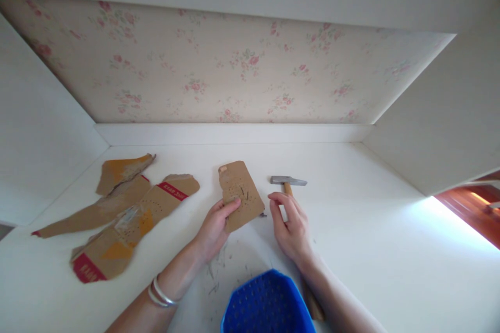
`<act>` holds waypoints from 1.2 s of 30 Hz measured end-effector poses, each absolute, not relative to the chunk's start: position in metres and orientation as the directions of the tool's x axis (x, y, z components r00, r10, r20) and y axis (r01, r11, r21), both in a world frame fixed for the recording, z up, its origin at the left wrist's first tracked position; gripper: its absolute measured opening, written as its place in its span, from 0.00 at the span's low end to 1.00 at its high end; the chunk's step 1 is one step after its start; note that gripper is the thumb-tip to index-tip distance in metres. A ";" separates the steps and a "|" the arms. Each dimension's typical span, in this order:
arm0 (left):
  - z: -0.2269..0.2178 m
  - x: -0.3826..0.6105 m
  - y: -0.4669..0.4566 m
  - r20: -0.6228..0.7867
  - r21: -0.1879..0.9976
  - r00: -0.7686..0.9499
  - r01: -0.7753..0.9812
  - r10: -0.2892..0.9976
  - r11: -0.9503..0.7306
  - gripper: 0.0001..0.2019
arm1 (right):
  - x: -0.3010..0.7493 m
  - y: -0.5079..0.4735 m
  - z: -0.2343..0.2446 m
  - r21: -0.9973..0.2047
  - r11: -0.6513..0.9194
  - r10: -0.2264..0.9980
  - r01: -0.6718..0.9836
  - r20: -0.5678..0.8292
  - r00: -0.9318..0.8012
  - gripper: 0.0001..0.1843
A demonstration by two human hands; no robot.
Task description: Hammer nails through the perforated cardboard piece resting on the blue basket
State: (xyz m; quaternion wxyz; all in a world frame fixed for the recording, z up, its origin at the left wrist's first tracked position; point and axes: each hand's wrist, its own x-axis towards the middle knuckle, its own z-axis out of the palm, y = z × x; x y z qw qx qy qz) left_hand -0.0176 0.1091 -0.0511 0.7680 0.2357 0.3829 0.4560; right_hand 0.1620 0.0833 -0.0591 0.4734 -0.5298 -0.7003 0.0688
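My left hand [216,223] grips a piece of brown cardboard [242,187] by its lower left edge, thumb on top. Small holes dot the cardboard, and a few thin dark nails [245,193] show on its face. Something small and dark pokes out by its lower right corner. My right hand [291,226] is closed in a pinch just right of the cardboard; whatever is between thumb and forefinger is too small to make out. Under that hand and forearm lies a hammer [288,180] with a metal head and wooden handle, partly hidden.
Torn cardboard strips [128,223] with red and orange markings lie at the left of the white tabletop [371,250]. A blue perforated basket [269,304] stands at the near edge. Thin dark nails [213,276] are scattered left of it. White panels and a papered wall enclose the space.
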 end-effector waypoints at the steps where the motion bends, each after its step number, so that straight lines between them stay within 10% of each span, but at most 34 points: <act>1: -0.052 -0.017 0.108 -0.353 0.734 0.294 -0.501 0.888 0.458 0.16 | 0.162 0.083 -0.058 -0.598 0.452 0.804 0.661 0.595 -0.012 0.10; 11: -0.059 -0.015 0.104 -0.217 0.916 0.431 -0.221 0.876 0.335 0.18 | 0.159 0.086 -0.056 -0.599 0.541 0.790 0.591 0.603 -0.113 0.09; 36: -0.065 -0.018 0.106 -0.198 0.857 0.470 -0.344 0.861 0.384 0.17 | 0.159 0.088 -0.053 -0.645 0.548 0.787 0.533 0.613 -0.067 0.07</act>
